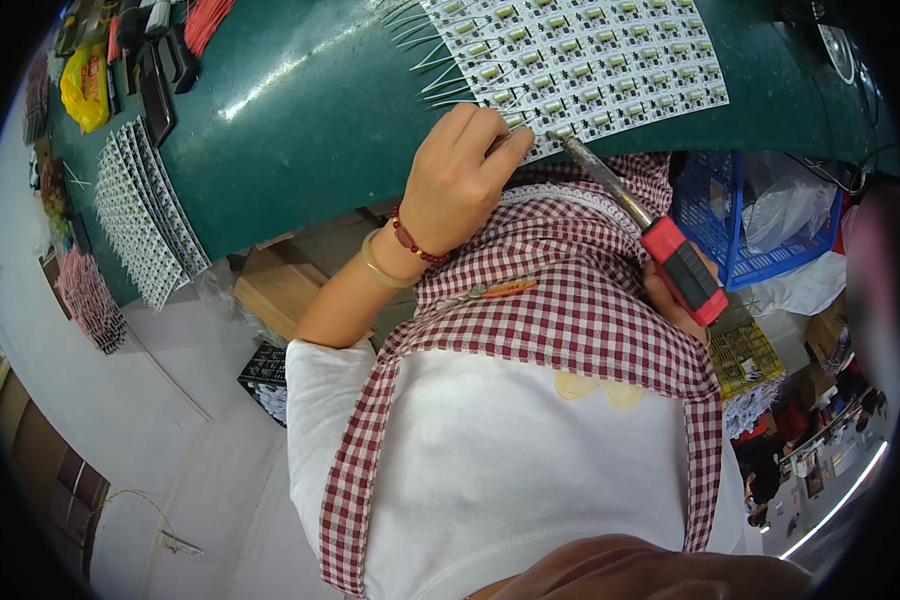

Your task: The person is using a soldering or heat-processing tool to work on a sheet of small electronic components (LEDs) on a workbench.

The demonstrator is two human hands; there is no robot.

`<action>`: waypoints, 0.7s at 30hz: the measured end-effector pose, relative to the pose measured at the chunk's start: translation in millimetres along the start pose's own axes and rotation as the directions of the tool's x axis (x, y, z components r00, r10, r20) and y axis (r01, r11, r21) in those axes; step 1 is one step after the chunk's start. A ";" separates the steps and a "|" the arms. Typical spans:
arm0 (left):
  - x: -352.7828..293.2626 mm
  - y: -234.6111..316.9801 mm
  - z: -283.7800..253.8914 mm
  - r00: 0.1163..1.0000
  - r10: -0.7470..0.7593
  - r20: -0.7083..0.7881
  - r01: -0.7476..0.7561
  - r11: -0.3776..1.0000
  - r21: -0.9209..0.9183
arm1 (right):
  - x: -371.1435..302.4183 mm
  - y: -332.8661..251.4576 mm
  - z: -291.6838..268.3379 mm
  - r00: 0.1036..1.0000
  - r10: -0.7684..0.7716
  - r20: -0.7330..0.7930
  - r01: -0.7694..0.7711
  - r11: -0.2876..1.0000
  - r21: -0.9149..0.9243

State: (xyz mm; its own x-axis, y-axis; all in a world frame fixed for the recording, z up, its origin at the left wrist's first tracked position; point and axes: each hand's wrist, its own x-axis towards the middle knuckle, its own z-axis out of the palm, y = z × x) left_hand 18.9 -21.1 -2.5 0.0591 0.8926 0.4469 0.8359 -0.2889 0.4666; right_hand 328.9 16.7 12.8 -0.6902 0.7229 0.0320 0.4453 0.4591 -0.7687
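Observation:
A white panel of small circuit boards (595,60) lies on the green table, with thin pale wires (445,75) sticking out along its left edge. My left hand (460,165) is closed in a pinch at the panel's near left corner. A thin white wire seems to be between its fingertips, mostly hidden by them. My right hand (678,308) is wrapped round the red and black handle of a soldering iron (682,265). The iron slants up and left, its tip at the panel's near edge, close to the left fingertips.
On the green table (300,130), several more circuit board panels (150,210) stand stacked at the left. Beyond them are a yellow bag (85,88), black tools (155,95) and red wires (205,22). A blue crate (770,240) sits below the table's right side; a cardboard box (275,285) is below left.

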 end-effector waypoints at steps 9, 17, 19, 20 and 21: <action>1.0 1.5 -1.8 1.000 -0.025 0.018 0.025 1.000 -0.001 | 0.8 1.3 -2.0 1.000 0.004 -0.010 -0.002 0.988 0.154; 1.8 1.7 -0.3 1.000 -0.013 0.023 0.012 1.000 0.012 | 3.0 -1.0 -0.8 0.999 -0.040 -0.031 0.040 0.999 -0.001; 2.6 -0.3 -3.1 1.000 -0.018 0.020 0.018 1.000 0.000 | -7.7 0.9 0.2 0.997 0.057 -0.052 -0.049 0.990 0.135; 2.1 1.2 -2.5 1.000 -0.015 0.022 0.015 1.000 0.011 | -15.7 8.3 2.5 0.987 0.143 -0.074 -0.116 0.950 0.290; 1.6 2.5 -1.9 1.000 -0.011 0.025 0.010 1.000 0.023 | -20.0 13.2 2.9 0.988 0.137 -0.077 -0.108 0.948 0.298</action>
State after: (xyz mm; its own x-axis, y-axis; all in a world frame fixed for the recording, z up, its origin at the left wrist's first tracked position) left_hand 20.1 -21.0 0.8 0.0638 0.9042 0.4223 0.8487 -0.2718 0.4536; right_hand 346.9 6.8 0.2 -0.5766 0.8167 -0.0244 0.3272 0.2034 -0.9228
